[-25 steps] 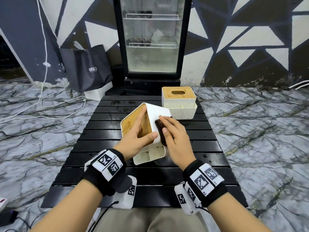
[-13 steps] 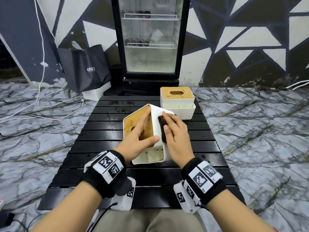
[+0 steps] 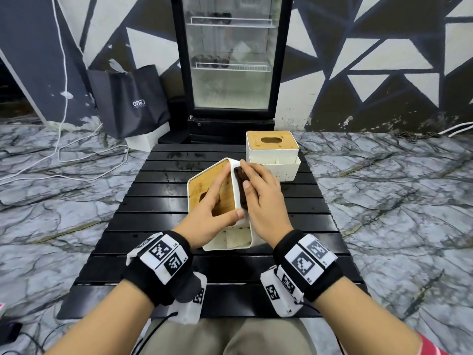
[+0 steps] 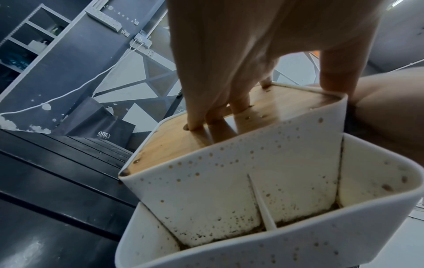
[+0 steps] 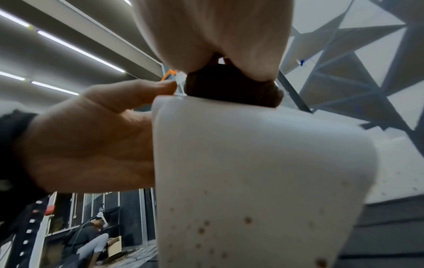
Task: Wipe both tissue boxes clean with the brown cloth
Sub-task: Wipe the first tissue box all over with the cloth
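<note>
A white tissue box (image 3: 230,237) with a wooden lid (image 3: 202,185) is tipped onto its edge in the middle of the black slatted table (image 3: 153,208). My left hand (image 3: 215,208) grips it, fingers (image 4: 195,116) spread on the lid and thumb on the white side. My right hand (image 3: 261,196) presses the folded brown cloth (image 3: 242,185) flat against the box's white upward-facing side (image 5: 252,163). In the right wrist view the brown cloth (image 5: 231,87) sits under my fingers near the box's top edge. A second tissue box (image 3: 272,152) stands upright behind. Brown specks dot the held box (image 4: 229,181).
A glass-door fridge (image 3: 230,60) stands beyond the table's far edge, with a dark shopping bag (image 3: 128,101) to its left. White cables (image 3: 76,155) trail over the marble floor on the left. A person (image 5: 91,235) sits in the background of the right wrist view.
My right hand has slid the brown cloth up along the box's white side toward its far top edge. The left hand keeps the tilted box steady.
</note>
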Demonstrator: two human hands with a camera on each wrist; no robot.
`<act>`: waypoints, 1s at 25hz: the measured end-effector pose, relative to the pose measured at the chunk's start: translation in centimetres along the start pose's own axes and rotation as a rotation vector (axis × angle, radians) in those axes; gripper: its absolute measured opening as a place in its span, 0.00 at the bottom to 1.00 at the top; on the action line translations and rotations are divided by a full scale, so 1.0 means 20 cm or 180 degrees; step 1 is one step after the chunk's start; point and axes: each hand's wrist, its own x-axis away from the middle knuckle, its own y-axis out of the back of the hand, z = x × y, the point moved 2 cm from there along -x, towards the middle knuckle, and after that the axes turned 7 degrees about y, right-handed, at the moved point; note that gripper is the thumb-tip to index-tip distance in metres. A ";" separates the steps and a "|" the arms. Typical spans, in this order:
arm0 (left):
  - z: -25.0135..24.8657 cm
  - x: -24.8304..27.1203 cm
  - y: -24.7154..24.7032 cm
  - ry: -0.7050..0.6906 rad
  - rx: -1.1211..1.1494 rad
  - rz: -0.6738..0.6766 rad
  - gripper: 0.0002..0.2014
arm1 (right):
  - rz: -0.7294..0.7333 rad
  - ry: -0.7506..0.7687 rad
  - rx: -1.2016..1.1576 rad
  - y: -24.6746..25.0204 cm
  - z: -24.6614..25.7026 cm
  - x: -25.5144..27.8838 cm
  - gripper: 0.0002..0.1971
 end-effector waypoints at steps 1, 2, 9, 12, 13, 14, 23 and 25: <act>0.00 0.00 0.00 0.0002 -0.0045 0.0003 0.44 | 0.0060 0.0034 0.0002 0.00 0.01 -0.02 0.20; 0.00 0.00 0.00 0.0010 -0.0053 -0.0003 0.44 | 0.0106 0.0039 0.0006 0.00 0.00 -0.04 0.20; 0.00 0.00 0.00 0.0148 0.0132 -0.0057 0.43 | 0.0082 -0.0205 0.0121 0.04 -0.13 -0.06 0.20; 0.00 0.00 0.01 0.0214 0.0197 -0.0144 0.42 | 0.0120 -0.0350 0.0111 0.04 -0.14 0.05 0.21; 0.00 0.00 0.02 0.0231 0.0196 -0.0153 0.42 | 0.0127 -0.0374 0.0111 0.04 -0.14 0.09 0.22; 0.00 0.00 0.02 0.0230 0.0182 -0.0157 0.42 | 0.0095 -0.0365 0.0119 0.04 -0.14 0.13 0.23; 0.01 -0.01 0.03 0.0189 0.0106 -0.0143 0.44 | -0.0014 -0.0053 0.0107 0.02 -0.09 0.26 0.23; 0.01 0.00 0.03 0.0194 0.0076 -0.0159 0.44 | -0.0123 -0.0220 0.0093 0.03 -0.10 0.26 0.24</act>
